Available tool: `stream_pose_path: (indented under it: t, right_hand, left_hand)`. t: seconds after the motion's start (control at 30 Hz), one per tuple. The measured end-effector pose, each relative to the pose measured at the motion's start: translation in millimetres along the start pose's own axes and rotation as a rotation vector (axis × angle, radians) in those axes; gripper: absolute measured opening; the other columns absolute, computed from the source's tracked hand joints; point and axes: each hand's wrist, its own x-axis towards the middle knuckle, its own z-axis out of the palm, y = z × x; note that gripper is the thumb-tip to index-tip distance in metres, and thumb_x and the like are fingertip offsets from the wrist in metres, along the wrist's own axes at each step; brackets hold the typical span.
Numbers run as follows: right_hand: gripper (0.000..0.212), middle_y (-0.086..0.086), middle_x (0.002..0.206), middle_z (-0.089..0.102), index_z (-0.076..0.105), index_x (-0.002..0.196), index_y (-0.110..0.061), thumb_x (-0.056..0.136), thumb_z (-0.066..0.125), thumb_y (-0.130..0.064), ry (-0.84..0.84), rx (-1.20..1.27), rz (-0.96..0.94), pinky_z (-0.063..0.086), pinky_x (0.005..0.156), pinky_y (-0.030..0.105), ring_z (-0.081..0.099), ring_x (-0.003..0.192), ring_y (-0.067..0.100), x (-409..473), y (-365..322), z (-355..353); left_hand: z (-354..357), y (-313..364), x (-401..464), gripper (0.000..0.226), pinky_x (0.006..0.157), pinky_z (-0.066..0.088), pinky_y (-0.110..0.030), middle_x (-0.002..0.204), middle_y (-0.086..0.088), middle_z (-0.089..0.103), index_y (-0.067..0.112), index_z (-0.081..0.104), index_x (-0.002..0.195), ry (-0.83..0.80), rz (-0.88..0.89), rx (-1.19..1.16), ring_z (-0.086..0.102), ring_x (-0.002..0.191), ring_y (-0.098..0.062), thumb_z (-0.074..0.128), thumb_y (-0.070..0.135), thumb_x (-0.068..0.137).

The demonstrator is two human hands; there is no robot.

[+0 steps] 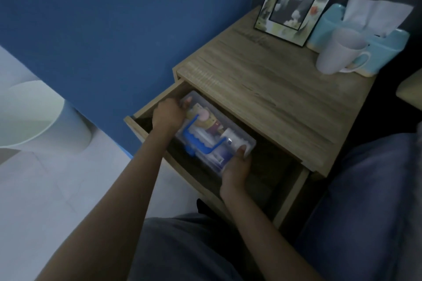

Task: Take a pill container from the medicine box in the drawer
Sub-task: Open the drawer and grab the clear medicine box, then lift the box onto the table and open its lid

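Note:
A clear plastic medicine box (205,143) with a blue handle (201,141) lies in the open drawer (146,107) of a wooden bedside table. Through its lid I see several packets and small containers, among them a white one (230,137). My left hand (167,113) grips the box's far-left end, thumb over the lid. My right hand (236,170) holds the near-right end, thumb on top. The box looks slightly tilted in the drawer; whether it is lifted off the bottom is unclear. Its lid is closed.
On the table top (262,89) stand a framed picture (299,0), a white mug (340,52) and a light-blue tissue box (386,50). A blue wall is to the left, with a white bin (41,116) on the pale floor. My knees and a blue bedcover are on the right.

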Motion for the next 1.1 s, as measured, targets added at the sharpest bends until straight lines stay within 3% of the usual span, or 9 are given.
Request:
stream_pose_path:
  t: [0.13, 0.27, 0.43, 0.53, 0.63, 0.73, 0.83, 0.93, 1.1]
  right_hand:
    - [0.042, 0.004, 0.116, 0.06, 0.039, 0.139, -0.027, 0.098, 0.041, -0.037, -0.064, -0.007, 0.048, 0.051, 0.071, 0.03, 0.063, 0.103, 0.02, -20.1, -27.3, 5.1]
    - [0.042, 0.005, 0.113, 0.063, 0.042, 0.137, -0.023, 0.098, 0.041, -0.038, -0.101, -0.081, 0.066, 0.052, 0.068, 0.03, 0.066, 0.097, 0.02, -37.9, -63.8, 13.6]
    - [0.043, 0.009, 0.11, 0.067, 0.055, 0.125, -0.018, 0.096, 0.042, -0.046, -0.185, -0.207, 0.097, 0.056, 0.088, 0.042, 0.068, 0.098, 0.024, -36.0, -128.9, 24.5]
    - [0.045, 0.011, 0.105, 0.068, 0.061, 0.11, -0.011, 0.097, 0.037, -0.047, -0.205, -0.294, 0.01, 0.06, 0.079, 0.042, 0.069, 0.092, 0.027, -19.5, -170.7, 33.1]
    - [0.041, 0.012, 0.107, 0.064, 0.057, 0.113, -0.009, 0.099, 0.037, -0.042, -0.24, -0.34, -0.083, 0.057, 0.064, 0.036, 0.065, 0.087, 0.028, 8.0, -209.0, 41.4]
    - [0.045, 0.011, 0.108, 0.063, 0.057, 0.12, -0.005, 0.1, 0.036, -0.04, -0.239, -0.498, -0.237, 0.053, 0.067, 0.032, 0.063, 0.087, 0.025, 47.0, -236.9, 47.8]
    - [0.051, 0.014, 0.128, 0.06, 0.053, 0.13, -0.002, 0.099, 0.038, -0.04, -0.232, -0.597, -0.321, 0.051, 0.088, 0.034, 0.062, 0.108, 0.03, 86.2, -254.6, 50.4]
    - [0.046, 0.015, 0.119, 0.063, 0.055, 0.127, -0.001, 0.097, 0.046, -0.036, -0.229, -0.534, -0.271, 0.054, 0.068, 0.026, 0.065, 0.083, 0.026, 115.1, -261.7, 50.8]
    - [0.034, 0.023, 0.123, 0.063, 0.056, 0.126, -0.002, 0.098, 0.047, -0.02, -0.391, -0.396, -0.315, 0.055, 0.084, 0.04, 0.064, 0.092, 0.031, 144.7, -257.6, 45.7]
  left_hand:
    - [-35.5, 9.3, -11.4, 0.055, 0.058, 0.035, -0.031, 0.064, -0.004, 0.052, 0.013, 0.043, 0.061, 0.085, 0.02, 0.065, 0.056, 0.066, -0.026, 0.035, 0.055, 0.094]
    - [-73.7, 20.3, -26.0, 0.045, 0.073, 0.036, -0.033, 0.089, -0.016, 0.06, 0.003, 0.058, 0.086, 0.193, 0.064, 0.032, 0.058, 0.092, -0.037, 0.035, 0.039, 0.098]
    - [-120.3, 49.3, -37.6, 0.045, 0.055, 0.027, -0.033, 0.055, -0.003, 0.044, 0.01, 0.038, 0.057, 0.295, 0.098, -0.052, 0.042, 0.055, -0.024, 0.036, 0.03, 0.097]
    - [-132.8, 71.2, -31.1, 0.038, 0.049, 0.027, -0.031, 0.059, -0.006, 0.044, 0.008, 0.04, 0.061, 0.288, 0.111, -0.1, 0.04, 0.058, -0.024, 0.041, 0.024, 0.095]
    - [-124.6, 92.3, -19.3, 0.037, 0.057, 0.031, -0.031, 0.069, -0.01, 0.051, 0.004, 0.049, 0.064, 0.253, 0.104, -0.154, 0.048, 0.069, -0.027, 0.042, 0.023, 0.096]
    - [-101.6, 109.3, -2.1, 0.032, 0.067, 0.033, -0.029, 0.083, -0.018, 0.058, 0.0, 0.059, 0.079, 0.213, 0.081, -0.234, 0.058, 0.085, -0.032, 0.043, 0.021, 0.096]
    - [-73.9, 123.0, 17.1, 0.033, 0.068, 0.034, -0.028, 0.097, -0.03, 0.064, 0.0, 0.055, 0.073, 0.186, 0.071, -0.25, 0.062, 0.096, -0.036, 0.043, 0.021, 0.096]
    - [-52.6, 133.8, 33.1, 0.041, 0.068, 0.034, -0.03, 0.1, -0.032, 0.064, 0.005, 0.04, 0.06, 0.194, 0.052, -0.231, 0.061, 0.094, -0.039, 0.044, 0.024, 0.096]
    - [-31.2, 139.4, 47.0, 0.046, 0.07, 0.041, -0.035, 0.098, -0.025, 0.067, -0.002, 0.059, 0.085, 0.313, 0.047, -0.204, 0.062, 0.093, -0.039, 0.04, 0.038, 0.098]
